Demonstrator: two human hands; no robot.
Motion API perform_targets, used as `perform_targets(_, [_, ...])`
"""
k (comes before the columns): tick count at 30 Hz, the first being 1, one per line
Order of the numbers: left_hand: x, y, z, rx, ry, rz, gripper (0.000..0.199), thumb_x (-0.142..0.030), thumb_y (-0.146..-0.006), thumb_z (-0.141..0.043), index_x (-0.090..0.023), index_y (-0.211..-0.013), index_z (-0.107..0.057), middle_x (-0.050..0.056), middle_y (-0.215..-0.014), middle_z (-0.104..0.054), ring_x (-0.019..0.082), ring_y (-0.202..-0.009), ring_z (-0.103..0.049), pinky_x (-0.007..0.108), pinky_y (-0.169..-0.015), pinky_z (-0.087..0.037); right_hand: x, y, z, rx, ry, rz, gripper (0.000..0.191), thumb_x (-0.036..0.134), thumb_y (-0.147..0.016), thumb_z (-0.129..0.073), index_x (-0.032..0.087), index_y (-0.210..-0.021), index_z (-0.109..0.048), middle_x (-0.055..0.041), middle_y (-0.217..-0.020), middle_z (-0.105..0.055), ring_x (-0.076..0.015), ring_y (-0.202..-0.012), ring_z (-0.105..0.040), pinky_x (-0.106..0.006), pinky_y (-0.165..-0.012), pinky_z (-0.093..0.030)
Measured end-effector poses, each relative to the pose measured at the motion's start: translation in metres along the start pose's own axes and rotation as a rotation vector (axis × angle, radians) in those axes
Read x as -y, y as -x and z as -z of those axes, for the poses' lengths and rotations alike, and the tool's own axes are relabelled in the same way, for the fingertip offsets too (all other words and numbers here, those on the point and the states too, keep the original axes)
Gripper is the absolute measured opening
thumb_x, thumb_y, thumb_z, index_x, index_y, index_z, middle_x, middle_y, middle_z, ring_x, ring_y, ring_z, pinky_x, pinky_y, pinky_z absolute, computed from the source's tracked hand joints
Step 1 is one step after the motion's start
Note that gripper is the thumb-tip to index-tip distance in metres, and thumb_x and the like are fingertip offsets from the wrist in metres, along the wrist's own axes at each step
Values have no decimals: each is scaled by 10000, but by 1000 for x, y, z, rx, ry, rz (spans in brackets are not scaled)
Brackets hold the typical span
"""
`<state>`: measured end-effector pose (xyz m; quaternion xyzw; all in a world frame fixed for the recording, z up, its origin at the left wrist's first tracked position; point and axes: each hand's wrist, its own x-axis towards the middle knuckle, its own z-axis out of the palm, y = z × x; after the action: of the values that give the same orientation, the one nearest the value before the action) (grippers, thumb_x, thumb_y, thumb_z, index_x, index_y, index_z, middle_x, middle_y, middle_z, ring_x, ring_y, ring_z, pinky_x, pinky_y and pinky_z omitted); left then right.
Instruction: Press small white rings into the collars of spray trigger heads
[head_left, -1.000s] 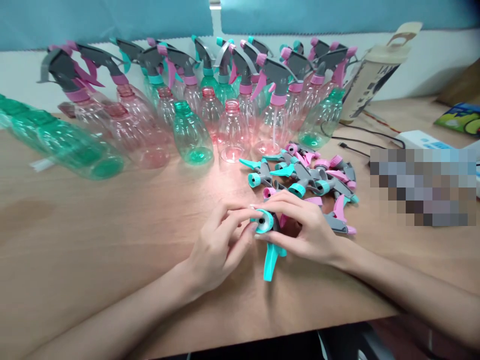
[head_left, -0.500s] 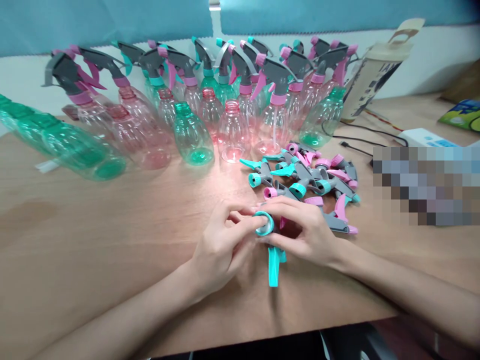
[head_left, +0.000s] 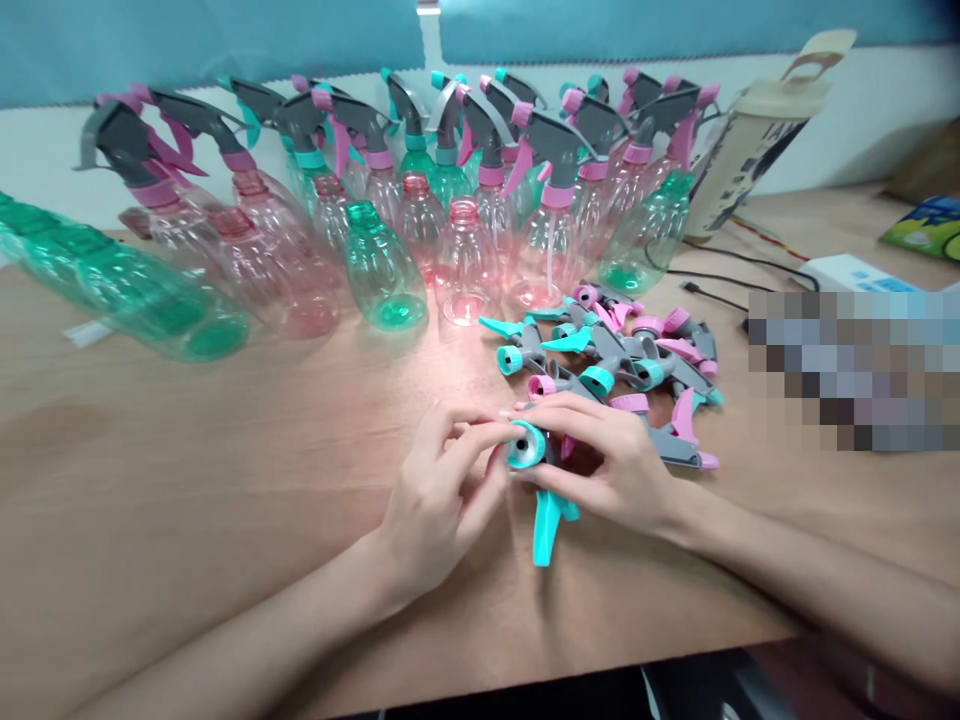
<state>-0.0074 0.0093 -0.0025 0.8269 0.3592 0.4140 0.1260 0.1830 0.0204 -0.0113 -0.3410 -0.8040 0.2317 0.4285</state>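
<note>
Between both hands, low over the table, is a grey and turquoise spray head (head_left: pixel 546 527), its round turquoise collar facing up toward me and its trigger pointing to the front edge. My right hand (head_left: pixel 611 455) grips it from the right, with fingers around the collar and body. My left hand (head_left: pixel 450 490) pinches the collar's left rim with thumb and fingertips. Inside the collar a pale lining with a dark hole shows. Just behind my right hand lies a pile of loose spray heads (head_left: pixel 611 350) in grey with pink or turquoise parts.
Several pink and green bottles (head_left: pixel 465 270) stand behind, some with spray heads fitted. Green bottles (head_left: pixel 150 300) lie at the left. A tall beige bottle (head_left: pixel 750 150), black cables (head_left: pixel 720 275) and a white box (head_left: pixel 851 275) are at the right. The table edge (head_left: pixel 480 690) runs along the front.
The left index fingertip has moved from inside the collar to its rim, uncovering the dark hole. The spray head has tilted slightly, its trigger swinging a little left.
</note>
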Motion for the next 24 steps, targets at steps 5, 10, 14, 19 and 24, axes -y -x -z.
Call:
perform_targets(5, [-4, -2, 3, 38, 13, -9, 240, -63, -879, -470, -190, -1042, -593, 51, -989, -504, 132, -842, -563, 266, -708, -533, -2, 1, 0, -8, 29, 25, 372, 252, -783, -683, 191, -1146, -629, -123, -1206, -607, -249, -1132, -570, -441, -969, -474])
perform_targets(10, [-6, -2, 4, 85, 47, 24, 250, -78, -894, -442, -189, -1061, -592, 54, -993, -494, 126, -808, -566, 276, -696, -548, -3, 2, -1, -5, -10, 41, 374, 221, -822, -643, 210, -1194, -607, -94, -1140, -658, -248, -1139, -565, -465, -967, -479])
perform_targets(14, [-3, -5, 6, 123, 66, -31, 253, -73, -896, -445, -196, -1065, -588, 63, -1020, -484, 142, -886, -560, 259, -694, -552, -2, 1, -2, -11, -48, 61, 329, 221, -842, -617, 204, -1170, -621, -75, -1056, -701, -243, -1072, -602, -453, -922, -512])
perform_targets(19, [5, -9, 9, 151, -1, -77, 216, -81, -882, -466, -191, -994, -615, 63, -1013, -489, 149, -887, -552, 276, -713, -541, -3, 0, -1, 66, -70, 86, 298, 240, -823, -647, 189, -1117, -641, -62, -1012, -697, -216, -1026, -614, -410, -928, -509])
perform_targets(24, [7, -5, 6, 51, -105, -28, 236, -84, -884, -452, -207, -991, -624, 49, -953, -525, 147, -827, -546, 282, -683, -514, -5, -1, 0, 51, -53, 67, 260, 255, -827, -644, 202, -1082, -647, -52, -997, -701, -216, -1004, -624, -427, -942, -492])
